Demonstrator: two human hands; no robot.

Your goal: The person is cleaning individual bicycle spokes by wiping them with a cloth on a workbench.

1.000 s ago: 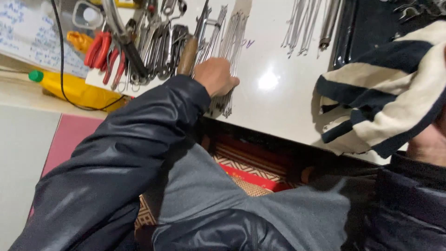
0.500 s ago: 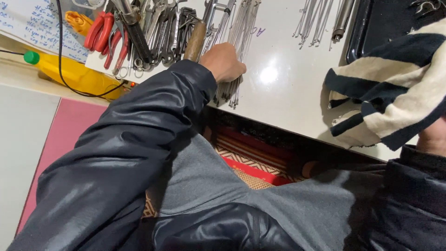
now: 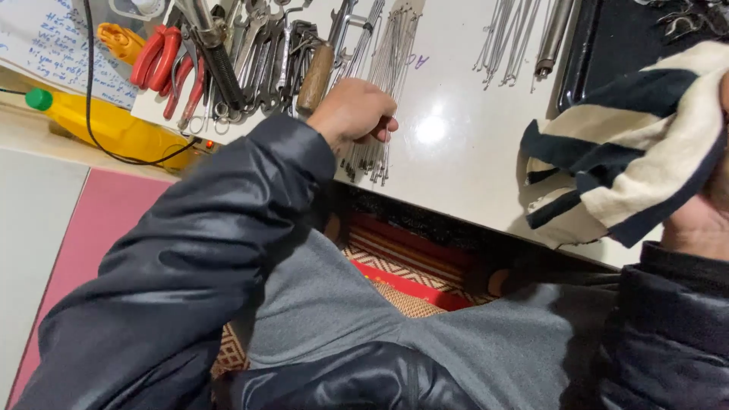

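the left hand (image 3: 353, 114) curls closed on a bundle of thin metal rods (image 3: 376, 91) on the white table (image 3: 456, 152) — loose ones could roll off. right hand (image 3: 702, 220) grips a striped cloth (image 3: 630, 159).

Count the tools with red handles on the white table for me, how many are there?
2. One pair of red-handled pliers lies at the tool pile's left edge; a second, thinner red-handled pair lies just right of it. More may hide beneath the grey metal wrenches.
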